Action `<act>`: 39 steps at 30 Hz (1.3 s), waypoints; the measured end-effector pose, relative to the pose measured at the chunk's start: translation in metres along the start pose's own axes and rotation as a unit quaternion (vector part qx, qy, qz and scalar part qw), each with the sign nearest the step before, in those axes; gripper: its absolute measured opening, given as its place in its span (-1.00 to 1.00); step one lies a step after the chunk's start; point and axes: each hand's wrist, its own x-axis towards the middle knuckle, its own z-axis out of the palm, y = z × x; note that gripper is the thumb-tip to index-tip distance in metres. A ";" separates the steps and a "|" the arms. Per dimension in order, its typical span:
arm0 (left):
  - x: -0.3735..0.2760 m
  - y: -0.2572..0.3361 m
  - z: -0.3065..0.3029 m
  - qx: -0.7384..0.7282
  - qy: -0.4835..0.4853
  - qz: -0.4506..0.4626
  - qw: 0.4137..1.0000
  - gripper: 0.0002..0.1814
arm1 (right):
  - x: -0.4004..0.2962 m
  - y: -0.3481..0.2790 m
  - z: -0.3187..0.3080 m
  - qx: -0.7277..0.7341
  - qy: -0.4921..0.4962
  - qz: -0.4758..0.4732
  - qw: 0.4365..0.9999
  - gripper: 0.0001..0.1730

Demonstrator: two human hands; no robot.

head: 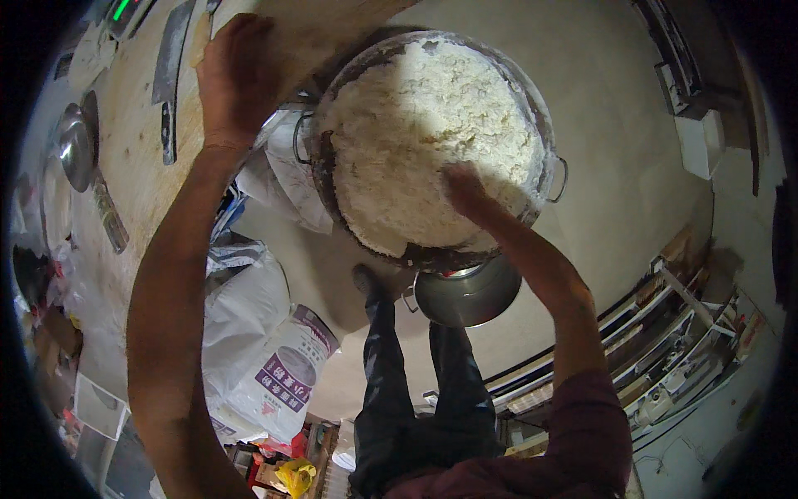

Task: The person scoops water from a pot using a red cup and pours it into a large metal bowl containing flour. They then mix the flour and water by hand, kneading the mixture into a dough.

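A large round metal pot (559,181) with side handles holds a broad mass of crumbly, floury dough (480,106). My right hand (464,187) is on the dough near its middle, its fingers partly sunk in or hidden by it; whether they hold any cannot be told. My left hand (240,78) is over the edge of the wooden worktop, left of the pot, its fingers blurred and in shadow. Just left of it a pale piece (200,38), perhaps a tool's handle, shows on the worktop. A cleaver (171,62) lies farther left.
A ladle-like metal utensil (78,146) lies on the worktop (134,187). White flour sacks (290,374) stand below it. A smaller steel pot (467,296) is below the large one, near my legs. Metal racks (661,349) are at the lower right.
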 end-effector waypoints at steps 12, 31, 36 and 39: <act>0.006 0.004 0.002 0.206 0.002 0.113 0.972 -0.54 | 0.130 -0.062 -0.013 -0.112 0.120 -0.300 0.940 -0.79; -0.007 -0.006 -0.008 0.196 0.026 0.148 0.969 -0.51 | 0.035 0.041 -0.029 -0.159 -0.069 -0.038 0.984 -0.71; 0.012 0.004 0.008 0.193 0.002 0.140 0.971 -0.52 | 0.119 0.039 -0.036 -0.224 0.075 -0.198 0.951 -0.71; 0.002 0.005 -0.015 0.228 0.004 0.172 0.958 -0.56 | 0.132 -0.042 -0.029 -0.107 -0.045 -0.054 0.992 -0.70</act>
